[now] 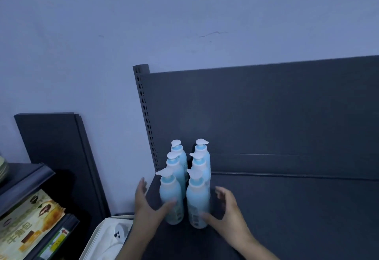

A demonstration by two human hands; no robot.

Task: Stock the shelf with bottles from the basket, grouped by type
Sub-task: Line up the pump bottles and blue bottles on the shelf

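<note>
View down onto a dark grey metal shelf (287,208) against a pale wall. At the shelf's left edge, six light blue plastic pump bottles with white dispenser heads (177,169), upright, in two rows of three running from the front edge towards the back panel. Left hand (146,204) beside the front left bottle (171,194), fingers straight past the shelf's left edge, thumb laid against the bottle's front; grip slack, clasping nothing. Right hand (229,212) just right of the front right bottle (196,198), thumb tip touching low on it, fingers loosely bent and clear of it; grip likewise slack. Below the shelf's front left corner, a cream-white basket (94,239) holding a white object with black dots (119,233). Far left, printed packets (26,218) on a neighbouring rack.
</note>
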